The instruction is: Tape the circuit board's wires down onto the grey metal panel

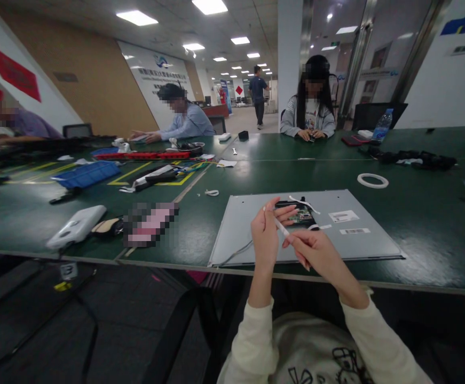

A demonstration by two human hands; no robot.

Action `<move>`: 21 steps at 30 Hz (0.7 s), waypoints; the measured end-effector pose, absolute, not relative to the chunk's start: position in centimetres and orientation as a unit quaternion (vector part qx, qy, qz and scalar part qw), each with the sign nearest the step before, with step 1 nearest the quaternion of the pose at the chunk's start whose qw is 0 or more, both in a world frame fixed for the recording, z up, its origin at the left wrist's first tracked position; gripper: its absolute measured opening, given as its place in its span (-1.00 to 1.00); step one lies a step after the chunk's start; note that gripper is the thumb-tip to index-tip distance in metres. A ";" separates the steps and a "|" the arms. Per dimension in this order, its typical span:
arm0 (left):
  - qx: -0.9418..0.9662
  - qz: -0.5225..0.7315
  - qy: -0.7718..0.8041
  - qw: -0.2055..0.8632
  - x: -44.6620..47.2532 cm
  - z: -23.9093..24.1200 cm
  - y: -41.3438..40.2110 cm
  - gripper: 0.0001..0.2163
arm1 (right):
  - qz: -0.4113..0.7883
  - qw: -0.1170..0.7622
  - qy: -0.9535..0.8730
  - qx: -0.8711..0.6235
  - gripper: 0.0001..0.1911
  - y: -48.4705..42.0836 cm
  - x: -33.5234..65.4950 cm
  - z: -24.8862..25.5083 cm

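A short narrow white strip (282, 227), which looks like tape, is stretched between my two hands. My left hand (265, 230) pinches its upper end between thumb and index finger, the other fingers held outward. Its lower end is between the thumb and fingers of my right hand (313, 249). Below my hands a flat grey metal panel (242, 224) lies on the table, with a green circuit board (303, 215) partly hidden behind my fingers. One white strip (302, 202) lies at the board's upper edge, and another white strip (321, 228) at its lower right.
A white ring-shaped roll (372, 181) lies right of the panel on the green table (428, 224). To the left are a pink phone-shaped object (152, 224), a white device (78, 226) and a blue tray (90, 175). People sit across the table; a bottle (383, 127) stands at far right.
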State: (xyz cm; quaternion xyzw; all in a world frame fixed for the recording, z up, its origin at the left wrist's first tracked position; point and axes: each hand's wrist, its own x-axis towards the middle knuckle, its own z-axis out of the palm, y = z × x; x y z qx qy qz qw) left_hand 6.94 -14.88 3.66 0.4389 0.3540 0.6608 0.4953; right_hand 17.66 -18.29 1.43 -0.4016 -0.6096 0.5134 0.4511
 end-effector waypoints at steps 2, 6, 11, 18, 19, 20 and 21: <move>0.437 0.671 0.349 0.486 6.3 3.5 -14.6 -0.54 | 0.520 0.464 -0.594 -0.402 -0.57 -19.1 16.7 1.2; 0.383 0.736 0.354 0.432 3.3 3.1 -13.4 -0.52 | 0.550 0.453 -0.586 -0.385 -0.57 -20.7 15.8 0.9; 0.362 0.717 0.363 0.472 1.5 3.1 -12.9 -0.38 | 0.541 0.536 -0.516 -0.393 -0.56 -20.8 16.4 0.3; 0.487 0.530 0.315 0.619 7.5 3.3 -15.9 -0.40 | 0.518 0.577 -0.480 -0.410 -0.51 -19.0 15.0 -1.8; 0.489 0.544 0.323 0.601 7.9 3.4 -16.1 -0.44 | 0.518 0.576 -0.481 -0.411 -0.50 -18.9 14.8 -2.0; 0.488 0.558 0.332 0.583 8.1 3.4 -16.3 -0.46 | 0.516 0.572 -0.487 -0.411 -0.50 -18.9 14.8 -2.0; 0.484 0.572 0.340 0.568 8.1 3.5 -16.4 -0.47 | 0.514 0.564 -0.499 -0.412 -0.50 -18.9 14.8 -1.9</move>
